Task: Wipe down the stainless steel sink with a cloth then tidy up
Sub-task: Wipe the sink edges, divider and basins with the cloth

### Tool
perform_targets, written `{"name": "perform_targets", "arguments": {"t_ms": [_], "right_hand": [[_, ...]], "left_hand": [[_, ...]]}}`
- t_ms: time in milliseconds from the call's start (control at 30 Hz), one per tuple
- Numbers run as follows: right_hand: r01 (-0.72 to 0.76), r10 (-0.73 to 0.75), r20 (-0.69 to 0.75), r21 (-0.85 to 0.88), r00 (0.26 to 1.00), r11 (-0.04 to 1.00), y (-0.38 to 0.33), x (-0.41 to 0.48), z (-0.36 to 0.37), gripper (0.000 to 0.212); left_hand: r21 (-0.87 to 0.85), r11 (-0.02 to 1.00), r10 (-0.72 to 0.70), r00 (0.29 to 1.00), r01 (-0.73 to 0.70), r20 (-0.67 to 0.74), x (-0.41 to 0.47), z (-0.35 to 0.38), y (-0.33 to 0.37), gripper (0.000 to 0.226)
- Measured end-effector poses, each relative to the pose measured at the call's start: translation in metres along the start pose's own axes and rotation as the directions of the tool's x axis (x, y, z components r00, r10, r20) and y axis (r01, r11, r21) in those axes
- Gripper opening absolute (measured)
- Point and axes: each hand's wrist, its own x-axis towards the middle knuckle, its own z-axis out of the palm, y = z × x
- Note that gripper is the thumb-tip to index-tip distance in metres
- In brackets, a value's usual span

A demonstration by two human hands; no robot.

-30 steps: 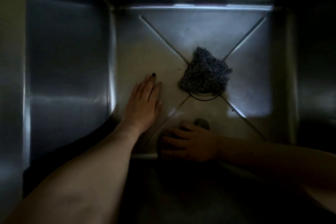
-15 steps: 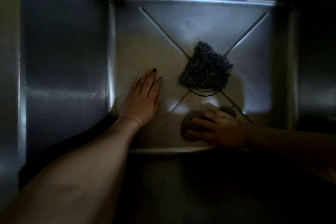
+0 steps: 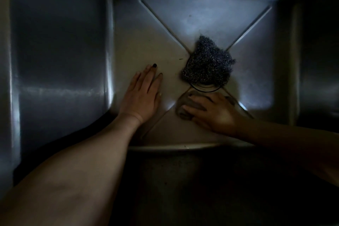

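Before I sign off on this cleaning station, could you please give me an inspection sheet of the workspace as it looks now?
Surface: sink floor, steel, crossed creases, a few dark specks.
Job's things: cloth bunched under the right hand, beside the drain.
Clutter: metal scourer lying over the drain.
Hands: left hand flat on the sink floor, fingers straight; right hand presses on the cloth.
Cables: nothing seen.
Surroundings: sink walls; beyond them too dark to tell.
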Motion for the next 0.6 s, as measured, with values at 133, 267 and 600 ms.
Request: {"name": "perform_targets", "arguments": {"t_ms": [133, 267, 600], "right_hand": [[-0.028, 0.027, 0.059, 0.028, 0.998, 0.999, 0.014, -0.035, -0.012, 0.034], [-0.038, 0.034, 0.142, 0.025, 0.989, 0.999, -0.008, -0.044, -0.012, 0.041], [-0.213, 0.191, 0.176, 0.116, 0.966, 0.970, -0.006, -0.039, -0.023, 0.038]], "left_hand": [[0.004, 1.000, -0.005, 1.000, 0.005, 0.004, 0.000, 0.000, 0.000, 0.050], [0.004, 1.000, 0.006, 1.000, -0.006, -0.015, 0.000, 0.003, -0.001, 0.050], [-0.004, 1.000, 0.028, 0.998, -0.029, -0.054, -0.001, 0.006, -0.002, 0.048]]}}
